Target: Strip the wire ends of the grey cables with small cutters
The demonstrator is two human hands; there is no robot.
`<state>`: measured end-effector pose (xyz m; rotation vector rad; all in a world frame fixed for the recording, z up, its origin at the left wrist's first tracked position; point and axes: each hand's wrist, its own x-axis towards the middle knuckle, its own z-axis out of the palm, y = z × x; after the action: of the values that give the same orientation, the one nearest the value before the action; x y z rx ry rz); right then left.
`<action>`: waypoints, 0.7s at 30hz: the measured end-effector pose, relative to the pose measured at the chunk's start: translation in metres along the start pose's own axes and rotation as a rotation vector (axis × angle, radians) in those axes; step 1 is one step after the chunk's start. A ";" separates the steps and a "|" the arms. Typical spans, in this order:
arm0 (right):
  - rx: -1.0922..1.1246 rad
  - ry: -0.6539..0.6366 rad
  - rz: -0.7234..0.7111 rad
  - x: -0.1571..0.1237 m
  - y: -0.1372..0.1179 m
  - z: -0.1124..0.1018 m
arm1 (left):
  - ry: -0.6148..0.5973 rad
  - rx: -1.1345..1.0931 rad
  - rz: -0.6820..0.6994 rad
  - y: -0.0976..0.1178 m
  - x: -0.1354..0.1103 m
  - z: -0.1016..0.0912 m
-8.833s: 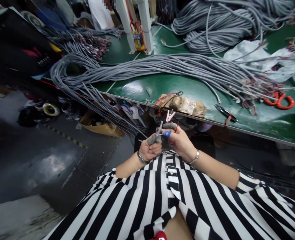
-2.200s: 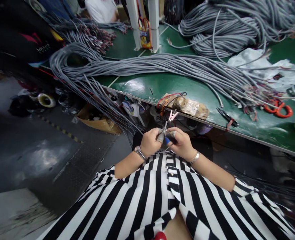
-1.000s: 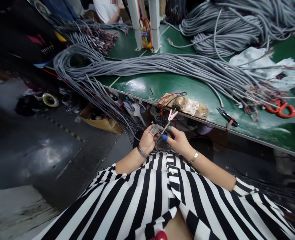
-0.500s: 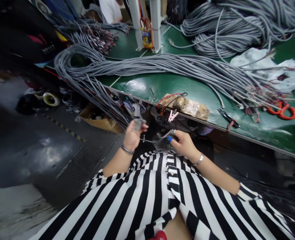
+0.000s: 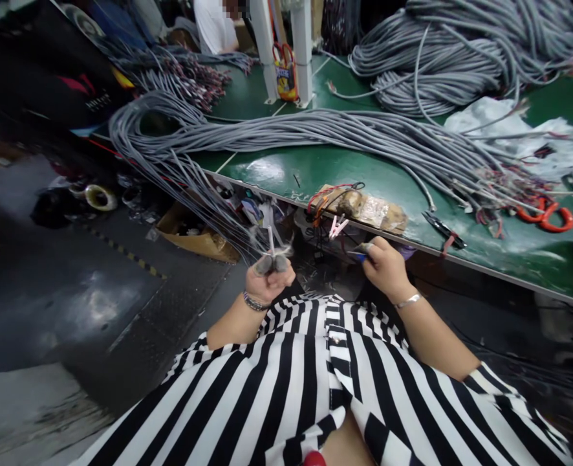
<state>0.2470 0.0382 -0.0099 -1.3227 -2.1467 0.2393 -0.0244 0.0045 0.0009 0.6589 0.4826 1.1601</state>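
My left hand (image 5: 268, 279) is closed, its thumb and finger, in grey coverings, pinching a grey cable (image 5: 270, 241). The cable's end stands upright, with fine loose strands fanned out around it. To the right and apart from it, my right hand (image 5: 385, 270) is closed, fingertips together, a blue covering on the thumb. Something thin and pale seems to stick out leftward from those fingertips; I cannot make out what it is. A long bundle of grey cables (image 5: 286, 131) lies along the green bench (image 5: 277, 169), some of it hanging over the edge towards my left hand.
Cutting pliers (image 5: 442, 229) and orange-handled scissors (image 5: 555, 219) lie on the bench at the right. A taped block (image 5: 371, 210) with a pink clip (image 5: 337, 227) sits at the front edge. Coiled cables (image 5: 436, 61) are piled behind. A cardboard box (image 5: 194, 236) stands below.
My hands have moved apart, the right one going right and slightly up. The cable no longer stretches between them; its end now points up from my left hand.
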 end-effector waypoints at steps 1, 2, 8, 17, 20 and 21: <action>0.077 0.021 0.072 -0.002 0.004 0.000 | 0.022 0.020 0.031 0.003 -0.001 -0.001; 0.180 0.031 0.137 -0.004 0.005 -0.001 | 0.038 0.049 0.055 0.005 -0.001 -0.002; 0.857 -0.132 0.446 -0.007 -0.023 -0.001 | 0.022 0.365 -0.038 -0.008 0.000 -0.009; 1.260 -0.506 0.604 0.002 -0.047 0.003 | -0.081 0.620 -0.086 -0.020 0.002 0.008; 1.239 -0.561 0.560 0.009 -0.054 0.004 | -0.098 0.633 -0.106 -0.022 0.003 0.009; 1.232 -0.569 0.553 0.011 -0.057 0.004 | -0.108 0.639 -0.118 -0.023 0.003 0.009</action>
<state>0.1981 0.0202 0.0170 -1.0312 -1.3543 1.9579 -0.0025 -0.0007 -0.0087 1.2187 0.7995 0.8449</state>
